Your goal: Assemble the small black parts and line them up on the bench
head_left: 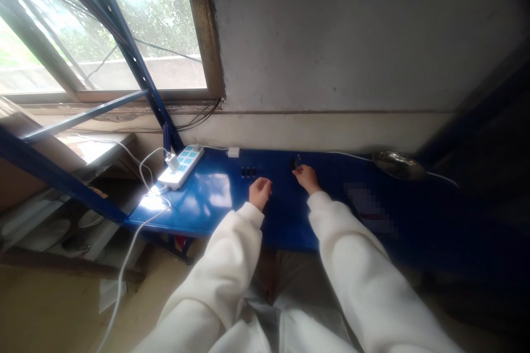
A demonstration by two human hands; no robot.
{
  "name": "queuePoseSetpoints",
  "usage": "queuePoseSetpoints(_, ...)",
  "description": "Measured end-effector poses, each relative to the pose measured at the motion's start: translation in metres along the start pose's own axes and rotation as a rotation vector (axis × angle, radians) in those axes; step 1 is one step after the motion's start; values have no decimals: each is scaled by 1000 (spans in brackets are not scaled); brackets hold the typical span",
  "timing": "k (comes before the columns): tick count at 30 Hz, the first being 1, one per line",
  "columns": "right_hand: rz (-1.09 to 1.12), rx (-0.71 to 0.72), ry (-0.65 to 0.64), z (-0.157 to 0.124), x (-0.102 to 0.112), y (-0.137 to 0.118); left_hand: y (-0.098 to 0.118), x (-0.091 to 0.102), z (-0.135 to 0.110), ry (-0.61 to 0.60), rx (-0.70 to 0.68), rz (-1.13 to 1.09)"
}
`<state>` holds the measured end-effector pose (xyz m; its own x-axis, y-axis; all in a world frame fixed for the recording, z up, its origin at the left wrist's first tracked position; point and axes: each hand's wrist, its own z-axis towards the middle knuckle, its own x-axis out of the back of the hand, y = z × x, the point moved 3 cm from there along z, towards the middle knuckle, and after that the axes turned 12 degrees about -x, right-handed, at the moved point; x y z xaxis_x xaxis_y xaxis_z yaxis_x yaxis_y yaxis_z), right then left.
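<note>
Above the blue table point(285, 226), my left hand point(260, 193) is closed with its fingers curled together. Whatever it may hold is hidden. My right hand point(307, 177) reaches further forward, thumb and fingertips pinched at the near side of a small clear and dark item point(297, 161). That item is too small and dim to name, and I cannot tell whether the fingers grip it or something beside it. Just beyond my left hand, three small dark cylindrical pieces point(248, 172) stand in a short row, apart from both hands.
A white power strip point(182, 166) with a plugged-in adapter point(171, 161) lies at the left. A white block point(233, 152) sits by the wall. At the right back is a shiny metal dish point(398, 165). A white cable point(124, 270) hangs over the left edge, near a blue frame post point(144, 74).
</note>
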<state>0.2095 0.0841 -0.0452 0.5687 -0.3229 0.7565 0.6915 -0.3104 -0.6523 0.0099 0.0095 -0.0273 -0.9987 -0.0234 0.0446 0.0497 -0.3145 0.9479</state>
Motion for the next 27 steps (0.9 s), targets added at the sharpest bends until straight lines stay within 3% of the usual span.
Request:
queuePoseSetpoints(14,-68,-74,-4,-1,7,0,-4,1,1,1,-4,-1)
queuePoseSetpoints(19,-91,-69,-70,3,12,-1,-3,1,0,-16,-28,52)
queuePoseSetpoints(24,8,-100,-79,-11,21,1,10,1,-2,-37,-211,493)
queuePoseSetpoints(27,239,-39,-12,-39,23,-5,18,5,1,-23,-161,813)
